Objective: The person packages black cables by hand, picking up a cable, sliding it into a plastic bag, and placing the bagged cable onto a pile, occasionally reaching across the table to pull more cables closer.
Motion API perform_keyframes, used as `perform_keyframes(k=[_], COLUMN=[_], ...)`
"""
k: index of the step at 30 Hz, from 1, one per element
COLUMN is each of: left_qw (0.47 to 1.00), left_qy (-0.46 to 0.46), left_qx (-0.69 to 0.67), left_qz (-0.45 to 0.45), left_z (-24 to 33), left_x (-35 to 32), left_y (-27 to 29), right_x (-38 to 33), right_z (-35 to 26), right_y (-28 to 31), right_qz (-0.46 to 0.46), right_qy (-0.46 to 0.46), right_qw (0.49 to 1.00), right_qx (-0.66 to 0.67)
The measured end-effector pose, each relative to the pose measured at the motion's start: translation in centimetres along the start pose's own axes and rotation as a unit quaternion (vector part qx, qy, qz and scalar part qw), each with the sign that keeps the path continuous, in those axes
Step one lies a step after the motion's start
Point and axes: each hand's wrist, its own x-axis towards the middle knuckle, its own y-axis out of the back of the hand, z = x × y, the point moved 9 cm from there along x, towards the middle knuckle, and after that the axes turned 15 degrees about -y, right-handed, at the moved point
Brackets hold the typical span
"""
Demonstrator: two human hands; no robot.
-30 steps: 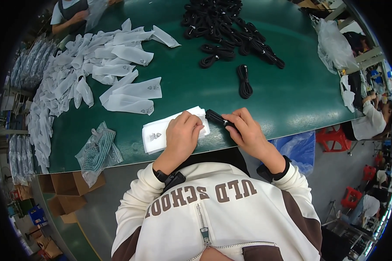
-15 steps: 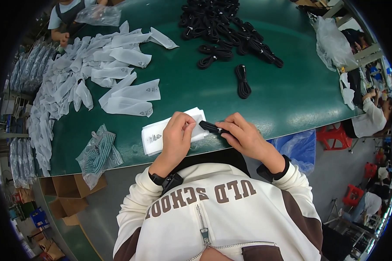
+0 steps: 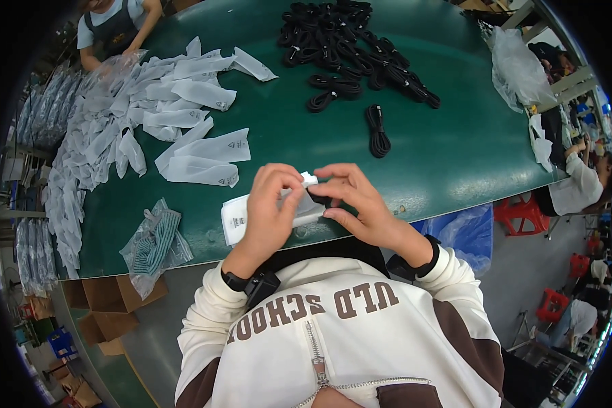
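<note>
My left hand point(image 3: 272, 207) is curled at the top edge of a stack of white sleeve bags point(image 3: 234, 223), thumb and fingers pinching the open end of the upper bag. Close beside it, my right hand point(image 3: 362, 207) grips a coiled black cable point(image 3: 318, 198), most of which is hidden behind the fingers and in the bag's mouth. A single bundled black cable point(image 3: 378, 130) lies beyond my right hand. Farther back is a heap of similar black cables point(image 3: 330, 41).
Filled white bags point(image 3: 207, 153) pile across the table's left side. A clear bag with striped teal fabric point(image 3: 153, 241) lies at the near left edge. Across the table, a person point(image 3: 115, 30) handles clear plastic. A blue plastic-lined bin point(image 3: 459, 234) stands below the right edge.
The black cable has moved left into the white bag's mouth, and both hands are closer together. The person across the table has lowered the clear plastic onto the pile.
</note>
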Motion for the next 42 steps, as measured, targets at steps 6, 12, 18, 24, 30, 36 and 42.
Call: perform_keyframes(k=[6, 12, 18, 24, 30, 36, 42], left_qw=[0.928, 0.964, 0.990, 0.971, 0.988, 0.989, 0.997], left_qy=[0.164, 0.088, 0.055, -0.048, 0.048, 0.149, 0.066], left_qx=[-0.273, 0.075, 0.128, 0.212, 0.134, -0.018, -0.020], left_qz=[0.192, 0.239, -0.027, -0.094, -0.061, 0.009, -0.020], left_z=[-5.4, -7.5, -2.4, -1.1, -3.1, -4.4, -2.3], left_x=[1.0, -0.3, -1.1, -2.7, -3.6, -4.4, -3.1], left_y=[8.0, 15.9, 3.6, -3.8, -3.1, -2.3, -2.4], right_x=[2.2, 1.6, -0.4, -2.0, -3.1, -3.1, -2.9], right_z=[1.4, 7.0, 7.5, 8.5, 5.2, 3.3, 1.2], right_y=[6.0, 8.8, 9.4, 6.4, 4.0, 3.4, 1.5], right_qz=[0.154, 0.118, 0.176, 0.123, 0.074, 0.042, -0.024], right_qy=[-0.049, -0.161, -0.193, -0.309, -0.230, -0.160, -0.017], right_qw=[0.943, 0.847, 0.882, 0.932, 0.967, 0.976, 0.968], right_qx=[-0.292, -0.493, -0.393, -0.145, -0.076, -0.139, -0.251])
